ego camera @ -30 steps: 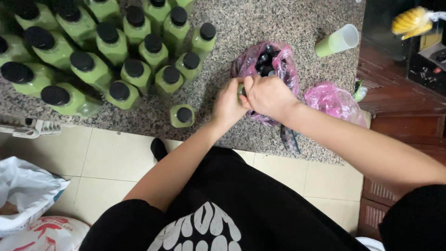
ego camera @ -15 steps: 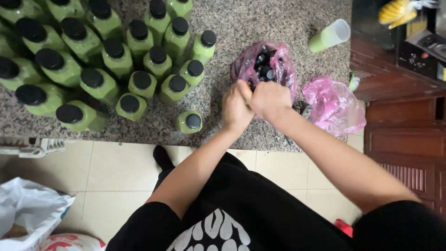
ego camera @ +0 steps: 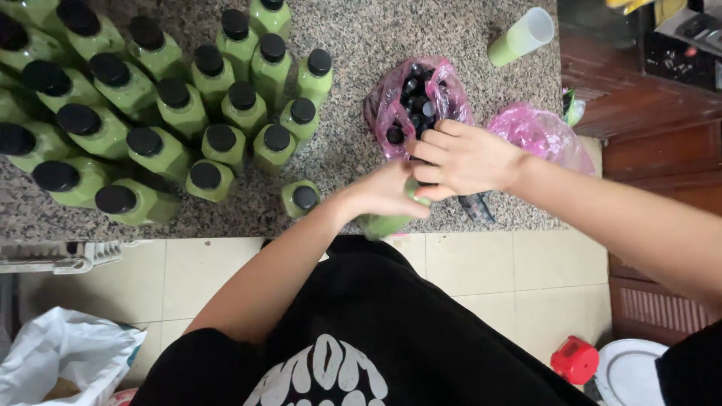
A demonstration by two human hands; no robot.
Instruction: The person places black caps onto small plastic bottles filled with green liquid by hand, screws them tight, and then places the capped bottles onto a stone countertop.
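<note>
We see a small green-filled plastic bottle (ego camera: 385,224) held at the table's near edge, its top hidden, just before a pink plastic bag of black caps (ego camera: 416,105).

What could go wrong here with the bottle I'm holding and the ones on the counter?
The green bottle in the left hand hangs past the counter edge while the right hand works its top; a slip could drop it on the tiled floor. The lone capped bottle stands close to that edge, so an elbow may knock it off.
</note>
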